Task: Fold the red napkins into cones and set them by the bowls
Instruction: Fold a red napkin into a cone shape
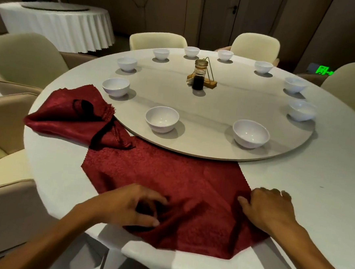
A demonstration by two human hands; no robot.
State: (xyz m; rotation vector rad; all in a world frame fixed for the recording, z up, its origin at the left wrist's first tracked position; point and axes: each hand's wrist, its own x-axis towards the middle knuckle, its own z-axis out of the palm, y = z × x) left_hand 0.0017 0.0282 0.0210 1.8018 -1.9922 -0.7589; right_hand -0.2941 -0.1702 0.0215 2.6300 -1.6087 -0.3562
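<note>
A red napkin point(165, 179) lies spread flat on the white tablecloth at the near edge, one corner hanging over it. My left hand point(129, 204) pinches a bunched fold near the napkin's lower left. My right hand point(270, 208) presses and grips the cloth at its right edge. A pile of more red napkins point(68, 114) lies folded at the left, partly on the turntable. Several white bowls ring the turntable; the nearest two are one bowl point(162, 118) and another bowl point(250, 132).
The grey turntable point(216, 107) carries a dark sauce bottle and holder point(199, 77) at its centre. Cream chairs point(20, 60) surround the round table point(327, 176). A second clothed table point(60, 23) stands at the back left.
</note>
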